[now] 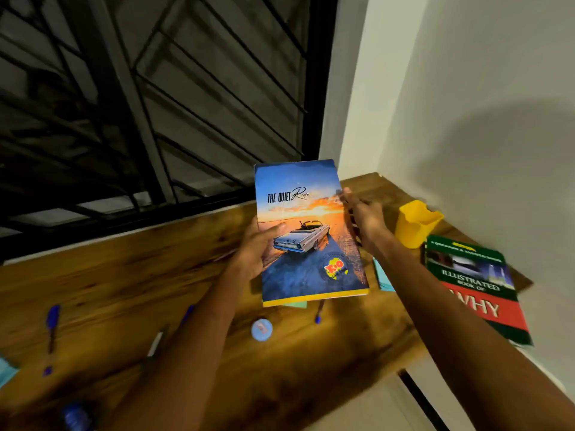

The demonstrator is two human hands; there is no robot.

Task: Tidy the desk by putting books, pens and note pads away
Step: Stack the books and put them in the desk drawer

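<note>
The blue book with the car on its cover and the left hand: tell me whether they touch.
Touching. In the head view the left hand grips the blue book at its left edge, thumb pressed across the cover.

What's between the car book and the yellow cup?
In the head view, the person's right hand sits between the car book and the yellow cup, fingers on the book's edge.

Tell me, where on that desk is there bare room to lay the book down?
Most open: the wood between the window sill and the blue pen on the left. Crowded: under the held book, with a pen, round badge and teal pads, and the right corner, with yellow cup and green book.
</note>
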